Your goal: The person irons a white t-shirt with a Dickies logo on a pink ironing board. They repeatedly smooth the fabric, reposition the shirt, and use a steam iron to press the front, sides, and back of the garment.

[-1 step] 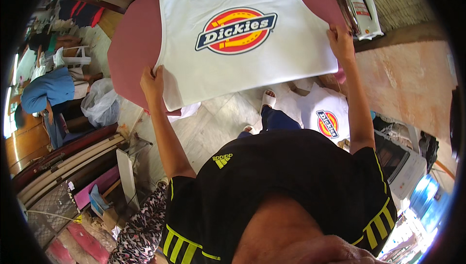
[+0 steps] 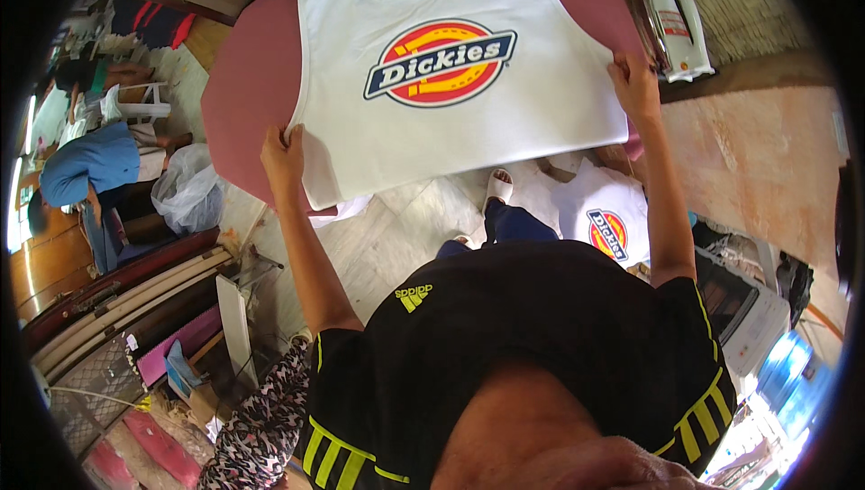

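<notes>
Shirt: a white sleeveless shirt (image 2: 450,85) with a printed oval emblem lies flat, face up, on the mauve ironing board (image 2: 248,94), neck toward 12 o'clock.
Left hand: the left hand (image 2: 285,155) grasps the shirt's hem corner at 7 o'clock.
Right hand: the right hand (image 2: 634,85) pinches the hem corner at 4 o'clock.
Nearby: a white iron (image 2: 678,26) rests at 2 o'clock, just beside the board.
Risk: uneven pulling could likely skew or crease the fabric; the overhanging hem may slide off; a stray sweep could knock the iron.
</notes>
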`<state>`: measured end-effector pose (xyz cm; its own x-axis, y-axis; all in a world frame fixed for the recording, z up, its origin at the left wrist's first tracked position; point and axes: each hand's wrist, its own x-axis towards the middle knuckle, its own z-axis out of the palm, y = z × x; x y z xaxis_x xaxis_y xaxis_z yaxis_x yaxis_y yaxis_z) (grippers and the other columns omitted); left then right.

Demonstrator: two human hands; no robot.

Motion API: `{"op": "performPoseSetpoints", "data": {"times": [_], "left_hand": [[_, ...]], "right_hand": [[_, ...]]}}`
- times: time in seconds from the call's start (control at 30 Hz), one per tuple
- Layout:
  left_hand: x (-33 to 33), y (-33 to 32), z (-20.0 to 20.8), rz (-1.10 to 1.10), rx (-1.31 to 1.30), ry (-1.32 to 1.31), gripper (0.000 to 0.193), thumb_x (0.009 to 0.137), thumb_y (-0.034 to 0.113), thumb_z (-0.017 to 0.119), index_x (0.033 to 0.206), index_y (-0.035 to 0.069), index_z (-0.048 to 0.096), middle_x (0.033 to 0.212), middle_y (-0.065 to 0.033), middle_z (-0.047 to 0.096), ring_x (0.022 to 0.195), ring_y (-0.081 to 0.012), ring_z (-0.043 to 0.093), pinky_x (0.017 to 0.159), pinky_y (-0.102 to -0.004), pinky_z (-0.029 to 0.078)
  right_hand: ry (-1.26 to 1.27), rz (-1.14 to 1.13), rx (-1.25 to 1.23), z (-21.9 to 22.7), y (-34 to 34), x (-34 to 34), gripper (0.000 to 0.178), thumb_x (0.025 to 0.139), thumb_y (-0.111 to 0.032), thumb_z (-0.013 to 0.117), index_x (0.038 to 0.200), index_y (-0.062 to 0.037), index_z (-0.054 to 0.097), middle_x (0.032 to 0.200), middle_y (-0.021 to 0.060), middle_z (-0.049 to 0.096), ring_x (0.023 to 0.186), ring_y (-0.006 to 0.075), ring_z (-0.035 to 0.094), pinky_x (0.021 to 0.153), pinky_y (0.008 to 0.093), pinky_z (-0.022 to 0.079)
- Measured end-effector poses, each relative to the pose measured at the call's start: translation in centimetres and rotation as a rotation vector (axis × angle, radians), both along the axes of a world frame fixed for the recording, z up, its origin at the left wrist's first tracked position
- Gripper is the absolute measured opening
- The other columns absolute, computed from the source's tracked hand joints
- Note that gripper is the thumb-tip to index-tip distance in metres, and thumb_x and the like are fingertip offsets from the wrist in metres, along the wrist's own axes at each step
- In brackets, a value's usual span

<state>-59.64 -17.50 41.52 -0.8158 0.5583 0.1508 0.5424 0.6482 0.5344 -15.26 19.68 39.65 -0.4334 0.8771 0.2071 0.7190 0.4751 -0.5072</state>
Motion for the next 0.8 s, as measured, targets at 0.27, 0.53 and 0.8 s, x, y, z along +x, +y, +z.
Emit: {"op": "performPoseSetpoints", "data": {"times": [0.27,0.53,0.8], "left_hand": [[-0.9,-0.3,0.5,0.012,-0.014,-0.124,0.022,0.085,0.014,0.074,0.098,-0.001,0.064,0.081,-0.0120,0.066,0.069,-0.0217,0.060,0.065,-0.0331,0.049],[-7.5,14.2,4.6,-0.491,0.133,0.177,0.037,0.088,0.027,0.072,0.118,0.006,0.065,0.106,-0.0141,0.064,0.095,-0.0301,0.059,0.081,-0.0387,0.049],[-17.3,28.6,1.1,-0.762,-0.085,-0.030,0.044,0.090,0.032,0.071,0.127,0.010,0.061,0.113,-0.0108,0.063,0.103,-0.0271,0.059,0.085,-0.0377,0.048]], "right_hand": [[-0.067,0.058,-0.168,0.6,1.8,2.2,0.018,0.086,-0.013,0.070,0.098,-0.0010,0.065,0.086,0.0172,0.070,0.080,0.0323,0.069,0.073,0.0388,0.053],[0.049,0.141,-0.177,2.5,11.2,-8.4,0.051,0.090,-0.037,0.069,0.128,-0.0071,0.054,0.098,0.0186,0.068,0.086,0.0342,0.068,0.078,0.0406,0.053],[-0.009,0.118,0.131,1.6,17.0,-22.8,0.051,0.092,-0.038,0.068,0.130,-0.0064,0.058,0.112,0.0153,0.068,0.102,0.0257,0.064,0.090,0.0335,0.049]]}}
